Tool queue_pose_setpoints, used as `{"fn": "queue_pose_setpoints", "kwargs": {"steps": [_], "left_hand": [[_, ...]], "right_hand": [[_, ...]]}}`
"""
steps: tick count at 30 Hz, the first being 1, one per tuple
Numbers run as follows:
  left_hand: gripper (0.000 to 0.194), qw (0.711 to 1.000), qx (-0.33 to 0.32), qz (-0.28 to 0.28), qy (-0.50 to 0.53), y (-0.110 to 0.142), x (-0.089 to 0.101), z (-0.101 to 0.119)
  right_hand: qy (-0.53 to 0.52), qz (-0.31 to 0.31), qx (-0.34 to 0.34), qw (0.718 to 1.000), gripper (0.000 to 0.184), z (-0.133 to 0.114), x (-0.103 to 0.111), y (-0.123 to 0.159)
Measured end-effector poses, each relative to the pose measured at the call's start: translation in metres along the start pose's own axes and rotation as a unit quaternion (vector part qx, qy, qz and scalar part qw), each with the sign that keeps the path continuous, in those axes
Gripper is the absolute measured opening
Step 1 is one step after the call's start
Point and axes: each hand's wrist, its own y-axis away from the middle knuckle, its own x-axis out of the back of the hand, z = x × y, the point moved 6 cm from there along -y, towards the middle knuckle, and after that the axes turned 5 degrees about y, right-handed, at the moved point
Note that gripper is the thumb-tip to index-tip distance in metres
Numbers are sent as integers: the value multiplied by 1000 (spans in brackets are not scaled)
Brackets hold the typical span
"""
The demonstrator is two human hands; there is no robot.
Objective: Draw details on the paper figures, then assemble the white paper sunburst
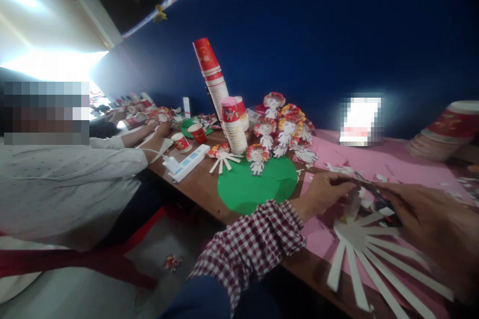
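My left hand (327,192), in a checked sleeve, is closed with thumb and fingers pinching the edge of a cut paper cup (355,237). The cup's wall is slit into long white strips that fan out around its base. On the right, my right hand (430,214) is curled around scissors (368,187), whose dark blades point toward my left fingertips. Its fingers are partly hidden and blurred. Beneath both hands lies pink paper (318,232) with white scraps. Close to my left forearm is a green paper disc (258,187) with a paper-cup figure (257,159) at its far edge.
Tall stacked red cups (215,84), another cup stack (234,129) and several finished figures (288,124) stand against the blue wall (299,35). A power strip (190,162) lies left. A lit phone (359,120) leans behind, cups (452,124) right. A co-worker (75,179) sits left.
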Motion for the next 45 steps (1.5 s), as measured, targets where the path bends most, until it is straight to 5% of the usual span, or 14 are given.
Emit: {"fn": "queue_pose_setpoints", "kwargs": {"steps": [8, 23, 45], "left_hand": [[26, 999, 35, -3, 16, 1, -4, 2], [34, 999, 43, 15, -6, 3, -2, 7], [40, 999, 45, 6, -19, 7, -5, 10]], "right_hand": [[5, 12, -13, 1000, 21, -8, 14, -11], [-50, -76, -37, 995, 22, -5, 8, -14], [-74, -90, -46, 992, 23, -2, 6, -14]]}}
